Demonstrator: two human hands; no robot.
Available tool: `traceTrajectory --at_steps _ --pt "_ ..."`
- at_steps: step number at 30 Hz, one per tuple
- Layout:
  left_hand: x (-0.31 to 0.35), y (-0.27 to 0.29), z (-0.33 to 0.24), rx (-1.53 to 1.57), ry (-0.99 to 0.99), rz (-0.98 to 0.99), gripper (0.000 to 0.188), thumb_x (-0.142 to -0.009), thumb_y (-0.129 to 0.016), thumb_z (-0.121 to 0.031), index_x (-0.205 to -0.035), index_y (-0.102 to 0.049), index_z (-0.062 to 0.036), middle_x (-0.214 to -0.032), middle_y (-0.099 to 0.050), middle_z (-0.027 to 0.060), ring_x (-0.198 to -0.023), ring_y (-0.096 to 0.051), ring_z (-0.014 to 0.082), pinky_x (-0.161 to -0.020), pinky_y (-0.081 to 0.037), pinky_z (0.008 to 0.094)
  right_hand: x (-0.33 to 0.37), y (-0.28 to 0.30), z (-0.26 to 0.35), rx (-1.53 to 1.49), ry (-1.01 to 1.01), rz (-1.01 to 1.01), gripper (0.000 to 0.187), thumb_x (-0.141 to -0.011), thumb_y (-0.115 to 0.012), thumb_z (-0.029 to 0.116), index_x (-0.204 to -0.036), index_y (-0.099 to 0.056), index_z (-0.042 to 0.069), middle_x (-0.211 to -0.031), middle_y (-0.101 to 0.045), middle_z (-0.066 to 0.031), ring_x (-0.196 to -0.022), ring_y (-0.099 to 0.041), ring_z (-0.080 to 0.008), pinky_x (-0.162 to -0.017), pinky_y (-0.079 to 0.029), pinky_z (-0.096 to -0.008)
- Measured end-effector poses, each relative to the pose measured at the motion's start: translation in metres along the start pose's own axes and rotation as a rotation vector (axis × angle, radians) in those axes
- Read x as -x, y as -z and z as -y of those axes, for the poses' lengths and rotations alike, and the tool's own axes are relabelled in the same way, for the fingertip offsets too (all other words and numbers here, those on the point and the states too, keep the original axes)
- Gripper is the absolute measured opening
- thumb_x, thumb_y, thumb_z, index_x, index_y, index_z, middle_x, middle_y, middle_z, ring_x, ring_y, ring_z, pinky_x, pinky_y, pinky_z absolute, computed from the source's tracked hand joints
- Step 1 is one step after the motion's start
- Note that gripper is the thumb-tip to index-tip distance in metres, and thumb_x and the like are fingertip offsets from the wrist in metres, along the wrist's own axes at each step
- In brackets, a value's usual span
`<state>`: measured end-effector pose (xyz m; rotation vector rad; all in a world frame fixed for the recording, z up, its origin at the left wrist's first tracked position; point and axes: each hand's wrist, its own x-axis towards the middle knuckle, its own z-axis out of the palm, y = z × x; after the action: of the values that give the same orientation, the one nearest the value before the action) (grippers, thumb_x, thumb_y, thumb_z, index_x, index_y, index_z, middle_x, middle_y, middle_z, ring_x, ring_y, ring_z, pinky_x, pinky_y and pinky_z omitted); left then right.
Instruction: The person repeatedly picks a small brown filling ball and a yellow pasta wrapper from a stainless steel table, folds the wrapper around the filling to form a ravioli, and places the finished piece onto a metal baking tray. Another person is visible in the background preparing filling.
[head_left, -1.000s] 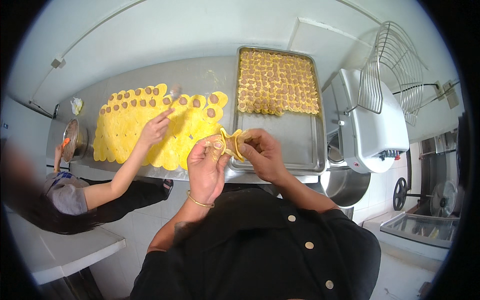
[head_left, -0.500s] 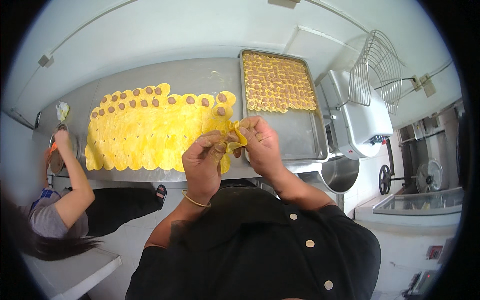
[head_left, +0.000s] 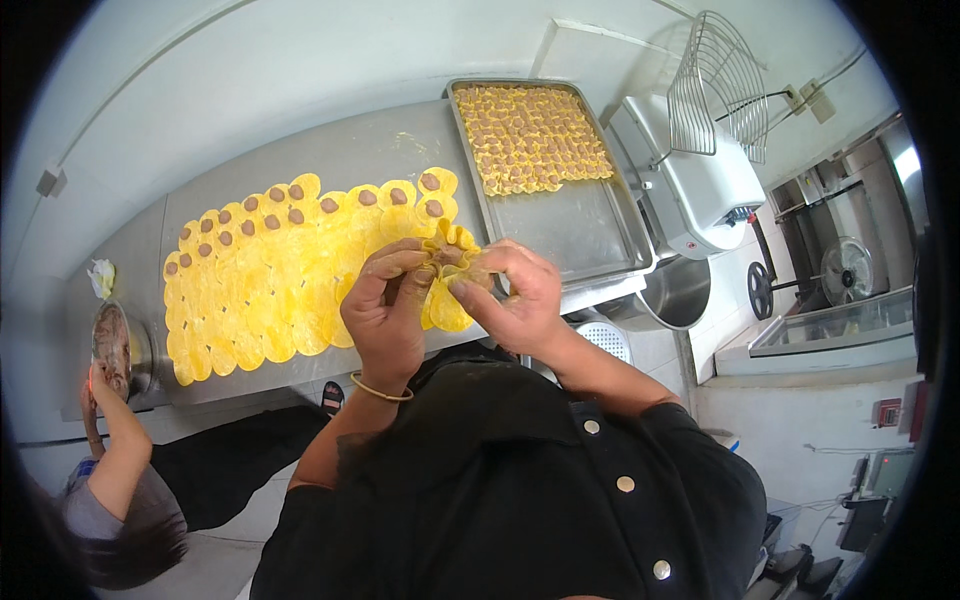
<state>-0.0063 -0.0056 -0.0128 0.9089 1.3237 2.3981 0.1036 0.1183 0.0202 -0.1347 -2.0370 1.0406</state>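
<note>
Between my two hands, over the near right edge of the wrappers, is a half-gathered dumpling (head_left: 453,242). Its yellow wrapper is ruffled around brown filling. The fingers of my left hand (head_left: 385,310) pinch one side, while my right hand (head_left: 522,298) grips the opposite side with thumb and fingers. Beneath and beyond lie overlapping round yellow wrappers (head_left: 265,300) on the steel table (head_left: 380,140). Brown lumps of filling (head_left: 296,216) sit on the far rows. To the right, a metal tray (head_left: 560,230) has rows of open-topped dumplings (head_left: 540,140) across its far part.
At the left a co-worker (head_left: 125,450) has their hands at a metal bowl (head_left: 146,345) of brown filling. A crumpled white thing (head_left: 101,278) lies beyond it. Right of the tray stand a white machine (head_left: 690,185) with a wire guard (head_left: 735,90) and a steel pot (head_left: 685,292).
The dumpling's wrapper has turned from a folded shape to a ruffled ring around the filling. My hands shifted slightly left. The co-worker's hand came back to the bowl's near side. The view has tilted.
</note>
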Motion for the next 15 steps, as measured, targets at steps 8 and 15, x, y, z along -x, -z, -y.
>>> traceTrajectory --at_steps 8,15 --pt "-0.005 0.016 -0.004 0.035 0.028 0.009 0.017 -0.097 -0.061 0.010 -0.111 -0.066 0.0039 -0.123 -0.068 0.0129 -0.107 -0.068 0.0194 -0.098 -0.056 0.0330 -0.009 -0.014 0.007 0.081 0.081 -0.049 0.045 -0.081 -0.083 0.010 -0.119 -0.061 0.002 -0.098 -0.069 -0.0086 -0.085 -0.067 -0.0182 -0.076 -0.053 -0.0312" --pt "0.013 0.000 0.024 0.625 0.439 -0.088 0.019 -0.102 -0.066 -0.010 -0.118 -0.068 0.0002 -0.114 -0.071 0.0075 -0.103 -0.069 0.0166 -0.092 -0.057 0.0310 -0.014 -0.053 -0.006 -0.155 -0.288 -0.019 0.056 -0.081 -0.087 0.018 -0.128 -0.060 0.002 -0.104 -0.073 -0.0106 -0.091 -0.073 -0.0239 -0.083 -0.058 -0.0346"
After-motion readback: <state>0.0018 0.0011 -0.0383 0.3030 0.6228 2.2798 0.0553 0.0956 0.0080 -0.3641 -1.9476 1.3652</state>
